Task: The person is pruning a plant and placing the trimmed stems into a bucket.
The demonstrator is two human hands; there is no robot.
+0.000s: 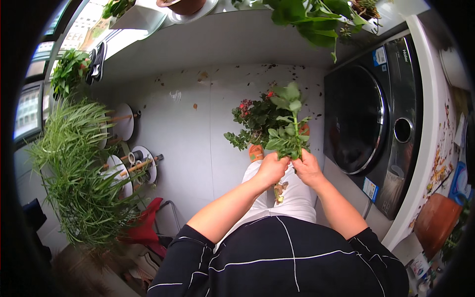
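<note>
Over my lap, both my hands are closed on green leafy plant stems, close together. My left hand grips the lower leafy sprigs. A pale stem end with brownish dry leaves hangs below it. In my right hand is a thick upright green stem topped by broad, slightly blurred leaves. The two bunches overlap, so which sprig belongs to which hand is partly hidden. Just beyond, on the floor, stands a bushy plant with red flowers; its base is hidden.
Dry leaf bits litter the grey floor. To the right is a black front-loading Haier machine beside a white ledge with a terracotta planter. Spider plants on a tiered stand and a red folding chair are at left.
</note>
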